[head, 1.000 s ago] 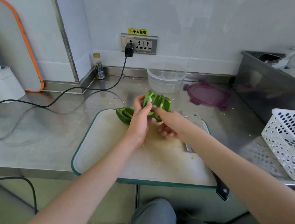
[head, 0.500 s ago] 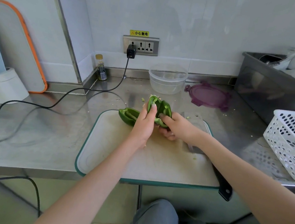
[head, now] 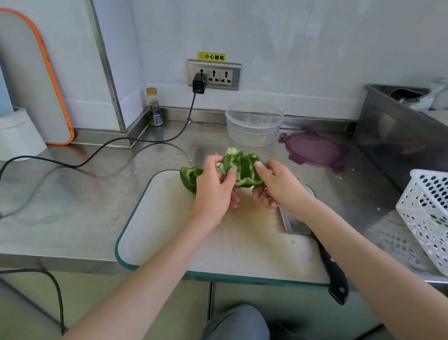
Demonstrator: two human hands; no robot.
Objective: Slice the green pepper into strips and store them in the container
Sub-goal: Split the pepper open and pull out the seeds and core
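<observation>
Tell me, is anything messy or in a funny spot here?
Yes. The knife lies at the cutting board's right edge with its black handle poking out past the counter's front edge, where it could get knocked off. Small pale pepper bits are scattered on the counter near the purple lid.

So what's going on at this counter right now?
A person is cleaning out a green pepper half, gripped in the left hand and right hand above the cutting board. Another half lies on the board. The knife lies idle, and the container holds no strips yet.
</observation>
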